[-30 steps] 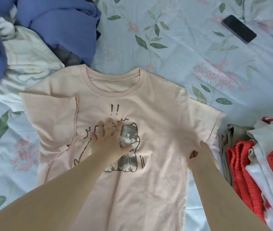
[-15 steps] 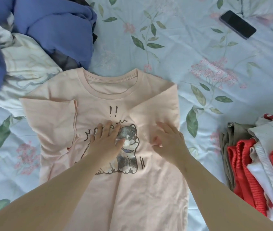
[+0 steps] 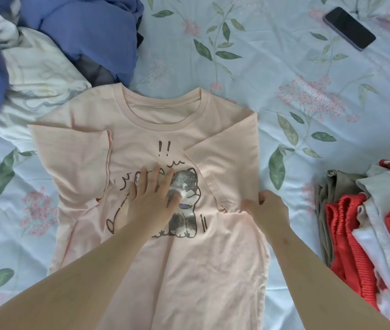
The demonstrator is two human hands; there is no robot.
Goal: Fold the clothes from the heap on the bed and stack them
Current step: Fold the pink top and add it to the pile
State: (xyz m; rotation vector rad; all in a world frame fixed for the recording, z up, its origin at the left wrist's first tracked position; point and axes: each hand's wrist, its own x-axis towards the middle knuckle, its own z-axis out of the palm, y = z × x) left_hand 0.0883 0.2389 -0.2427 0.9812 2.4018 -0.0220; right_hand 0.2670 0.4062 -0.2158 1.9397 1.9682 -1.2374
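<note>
Left hand (image 3: pixel 152 201) flat on pink T-shirt (image 3: pixel 201 282) (sleeves folded in), right hand (image 3: pixel 271 208) seemingly pinching its edge

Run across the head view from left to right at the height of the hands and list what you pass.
Floral sheet → folded-in sleeve of the pink T-shirt → left hand flat on the cat print → right hand gripping the shirt's edge → stack of folded clothes.

The T-shirt (image 3: pixel 141 129) is pale pink with a grey cat print and dark scribbled marks. The bed sheet (image 3: pixel 272 67) is light blue with green leaves and pink blossoms. The heap (image 3: pixel 89 27) shows blue and cream, the stack (image 3: pixel 367 222) red, white and olive, the phone (image 3: pixel 350 28) black.
</note>
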